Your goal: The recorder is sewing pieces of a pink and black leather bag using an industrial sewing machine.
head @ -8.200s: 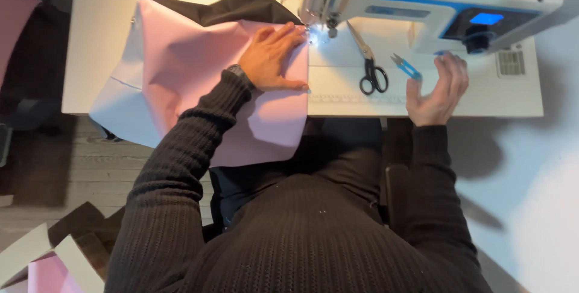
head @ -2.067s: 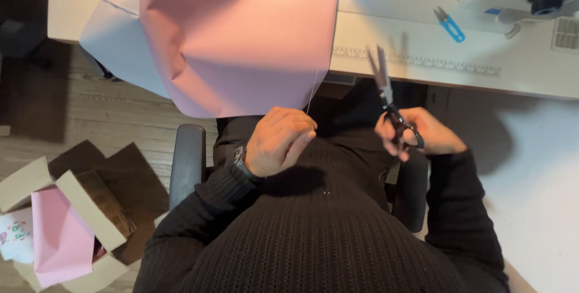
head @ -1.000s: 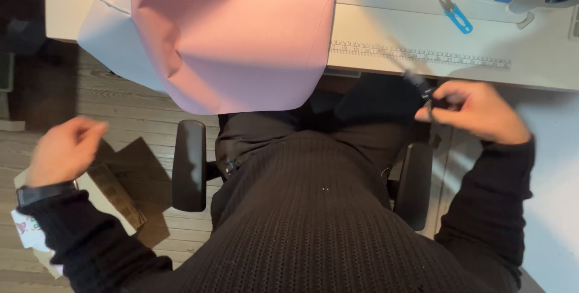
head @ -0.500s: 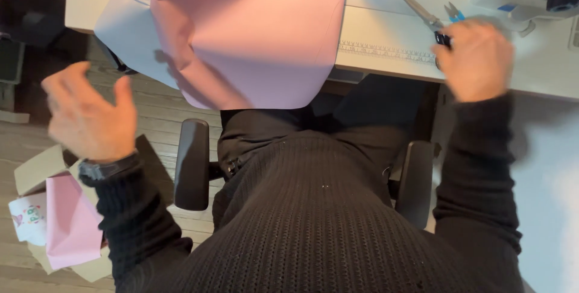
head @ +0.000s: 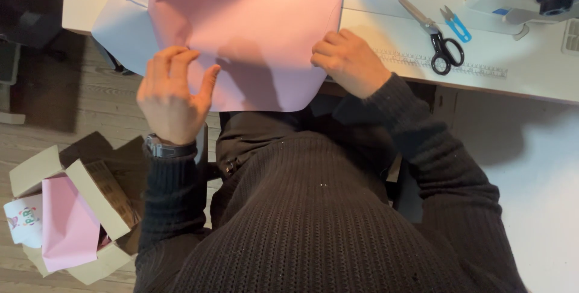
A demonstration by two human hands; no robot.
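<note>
The pink fabric (head: 253, 33) hangs over the table (head: 531, 82) edge onto our lap. Our right hand (head: 350, 60) pinches its right edge with curled fingers; our left hand (head: 172, 97) hovers spread at its lower left. Scissors (head: 437, 36) lie nearby.

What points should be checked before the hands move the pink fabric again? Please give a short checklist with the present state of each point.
1. Right hand on the pink fabric: ok, its fingers rest at the right edge.
2. Left hand gripping the fabric: not ok, it is open, fingers spread, over the lower left edge.
3. Scissors out of the way: ok, they lie on the table, apart from the fabric.
4. Blue thread snips out of the way: ok, beside the scissors.
5. Fabric fully on the table: not ok, its lower part hangs over the edge toward the lap.
6. Fabric free of the needle: cannot tell.
</note>
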